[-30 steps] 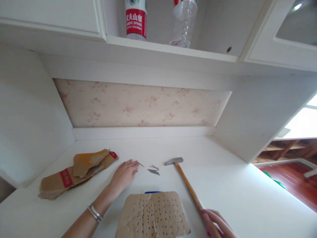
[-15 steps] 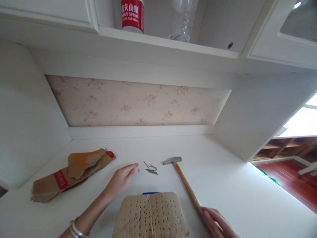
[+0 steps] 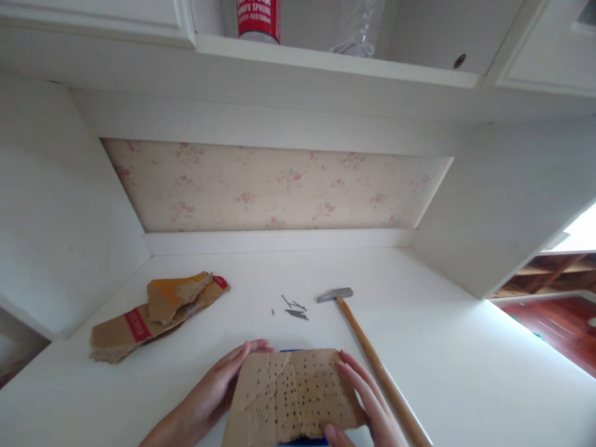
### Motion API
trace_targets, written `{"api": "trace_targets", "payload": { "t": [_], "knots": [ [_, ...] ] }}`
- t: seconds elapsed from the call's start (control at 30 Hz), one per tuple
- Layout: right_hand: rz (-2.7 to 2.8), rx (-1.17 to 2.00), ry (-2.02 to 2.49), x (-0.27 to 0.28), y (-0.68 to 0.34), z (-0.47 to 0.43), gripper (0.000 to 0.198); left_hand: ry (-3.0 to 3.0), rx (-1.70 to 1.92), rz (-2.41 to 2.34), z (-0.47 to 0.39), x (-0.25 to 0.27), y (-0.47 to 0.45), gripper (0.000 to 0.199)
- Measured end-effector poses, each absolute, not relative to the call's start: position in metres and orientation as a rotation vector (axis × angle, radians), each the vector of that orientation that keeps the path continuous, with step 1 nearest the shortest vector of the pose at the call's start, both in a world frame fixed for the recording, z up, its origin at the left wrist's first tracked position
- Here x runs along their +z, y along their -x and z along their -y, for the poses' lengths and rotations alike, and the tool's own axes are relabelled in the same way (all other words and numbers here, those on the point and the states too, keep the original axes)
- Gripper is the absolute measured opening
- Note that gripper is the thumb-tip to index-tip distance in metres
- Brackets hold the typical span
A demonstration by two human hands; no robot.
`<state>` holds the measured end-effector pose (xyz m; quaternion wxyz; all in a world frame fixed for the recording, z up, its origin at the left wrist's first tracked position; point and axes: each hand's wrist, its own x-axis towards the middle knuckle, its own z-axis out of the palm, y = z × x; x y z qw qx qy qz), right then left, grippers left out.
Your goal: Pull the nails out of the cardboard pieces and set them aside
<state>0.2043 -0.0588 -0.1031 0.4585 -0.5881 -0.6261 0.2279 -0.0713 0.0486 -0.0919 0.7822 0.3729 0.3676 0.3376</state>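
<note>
A piece of brown cardboard [image 3: 298, 391] punched with rows of small holes lies in front of me on something blue [image 3: 305, 441], which peeks out at its far and near edges. My left hand [image 3: 218, 385] curves round the cardboard's left edge, its fingers at the far left corner. On the other side my right hand [image 3: 367, 403] grips the right edge, thumb at the near edge and fingers along the side. A hammer [image 3: 367, 344] with a wooden handle rests on the white desk just right of that hand. Several nails [image 3: 295, 308] lie beyond the cardboard.
Torn cardboard pieces [image 3: 167, 310] with red and orange print lie at the left on the white desk [image 3: 419, 323]. White side panels and a floral back wall [image 3: 288, 192] enclose the desk. A shelf overhead holds a red-labelled bottle [image 3: 259, 18] and a clear plastic bottle [image 3: 358, 28].
My right hand has let go of the hammer handle and taken the cardboard's right edge. My left hand has come back from near the nails to the left edge. The view has shifted slightly.
</note>
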Motion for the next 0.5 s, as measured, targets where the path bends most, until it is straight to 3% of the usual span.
{"api": "trace_targets", "payload": {
  "t": [0.43,0.5],
  "knots": [
    [1.74,0.797,1.453,-0.051,-0.224,0.04,0.062,-0.779,0.75,-0.657,-0.042,-0.086,0.073,0.05],
    [1.652,0.847,1.459,-0.042,-0.229,0.034,0.055,-0.823,0.802,-0.665,-0.043,-0.086,0.074,0.049]
  ]
}}
